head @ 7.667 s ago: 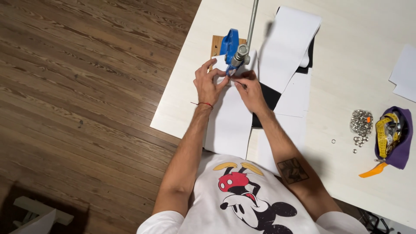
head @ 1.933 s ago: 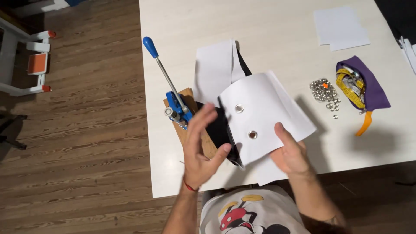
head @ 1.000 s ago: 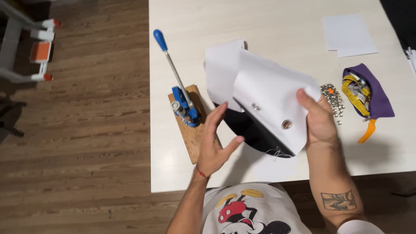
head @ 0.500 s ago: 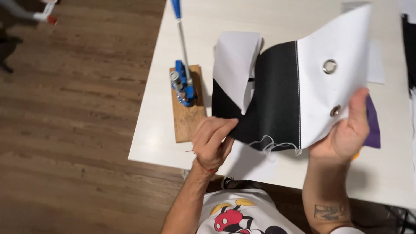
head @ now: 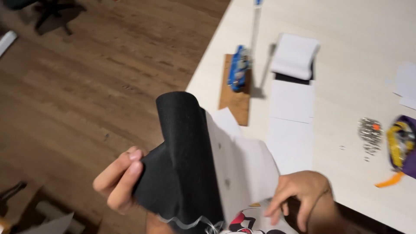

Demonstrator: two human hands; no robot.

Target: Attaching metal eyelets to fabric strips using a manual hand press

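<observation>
A stiff fabric sheet (head: 182, 173), black on one face and white on the other, is curled up in front of my chest, past the table's near edge. My left hand (head: 119, 182) pinches its black face at the left edge. My right hand (head: 303, 197) holds the white face (head: 247, 169) at the lower right. Small metal eyelets show faintly on the white face. The blue lever press (head: 239, 67) stands on its wooden board (head: 236, 102) on the table, away from both hands.
The white table (head: 346, 52) carries a folded white-and-black sheet (head: 294, 54), flat white pieces (head: 291, 130), a pile of metal eyelets (head: 369, 132), a purple pouch with yellow contents (head: 401, 145) and an orange strip (head: 388, 181). Wooden floor (head: 86, 86) lies to the left.
The sheet has come off the table toward my body and curled over. My left hand, open before, now grips its black face. My right hand has slid to the lower edge.
</observation>
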